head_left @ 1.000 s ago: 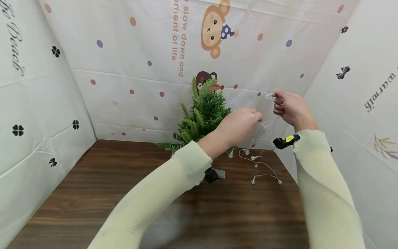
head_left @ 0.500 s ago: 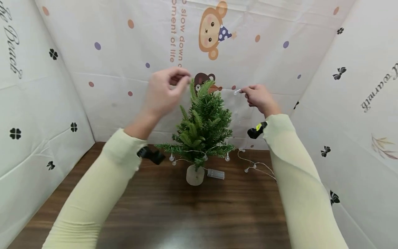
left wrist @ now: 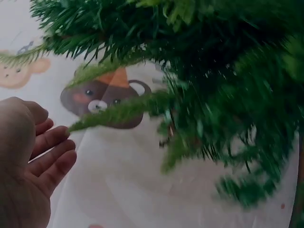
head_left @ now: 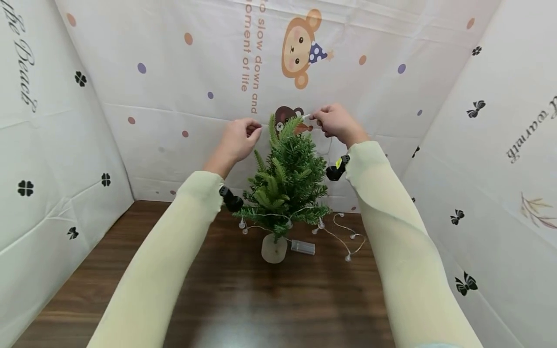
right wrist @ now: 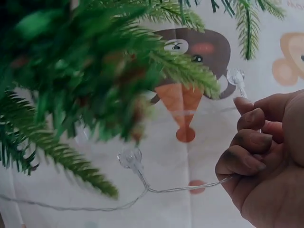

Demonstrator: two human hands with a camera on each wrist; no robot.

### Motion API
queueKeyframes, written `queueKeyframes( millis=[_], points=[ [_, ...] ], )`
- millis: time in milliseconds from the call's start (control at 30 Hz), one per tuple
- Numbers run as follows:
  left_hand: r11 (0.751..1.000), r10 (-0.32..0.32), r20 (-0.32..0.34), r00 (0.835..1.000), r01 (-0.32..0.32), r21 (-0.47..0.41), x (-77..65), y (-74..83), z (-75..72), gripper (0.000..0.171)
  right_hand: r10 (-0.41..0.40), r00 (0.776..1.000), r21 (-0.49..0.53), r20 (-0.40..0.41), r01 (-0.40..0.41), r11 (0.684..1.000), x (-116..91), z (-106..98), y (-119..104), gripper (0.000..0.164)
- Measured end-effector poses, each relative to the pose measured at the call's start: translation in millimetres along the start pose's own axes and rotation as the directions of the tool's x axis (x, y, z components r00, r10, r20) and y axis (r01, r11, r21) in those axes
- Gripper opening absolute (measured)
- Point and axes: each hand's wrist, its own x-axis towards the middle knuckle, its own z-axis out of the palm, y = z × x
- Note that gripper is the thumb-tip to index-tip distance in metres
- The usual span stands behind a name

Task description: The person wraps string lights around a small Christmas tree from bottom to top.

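A small artificial Christmas tree (head_left: 292, 169) stands on its pale round base (head_left: 274, 249). My right hand (head_left: 339, 123) is right of the treetop and pinches a string light just below one clear bulb (right wrist: 236, 77). The wire (right wrist: 180, 189) runs from under its curled fingers past another bulb (right wrist: 129, 158) beside the branches. On the other side of the top, my left hand (head_left: 238, 139) holds nothing, its fingers loosely bent. In the left wrist view its fingertips are right at the tip of a light green branch (left wrist: 109, 116).
Part of the light string (head_left: 278, 214) loops across the lowest branches. More wire and bulbs (head_left: 347, 258) lie on the wooden table (head_left: 243, 299) at the right. A clear battery box (head_left: 302, 247) lies beside the base. Printed white sheets (head_left: 174, 145) enclose the back and sides.
My right hand has moved left to the treetop with the bulb, drawing the string along. The left hand swung from in front of the tree to its left side, then slightly lower and right.
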Motion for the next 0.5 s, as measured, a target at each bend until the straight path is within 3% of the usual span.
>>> queueKeyframes(
  millis=[267, 500],
  points=[
    [0.998, -0.008, 0.108, 0.994, 0.002, 0.056, 27.7, 22.3, 16.3, 0.028, -0.04, 0.999, -0.049, 0.024, 0.042, 0.998, 4.9, 4.7, -16.1, 0.032],
    [0.999, 0.01, 0.236, 0.972, -0.02, 0.043, 43.3, 26.4, 19.2, 0.042, -0.048, 0.996, -0.025, 0.079, 0.05, 0.998, 4.2, 7.2, -25.2, 0.033]
  ],
)
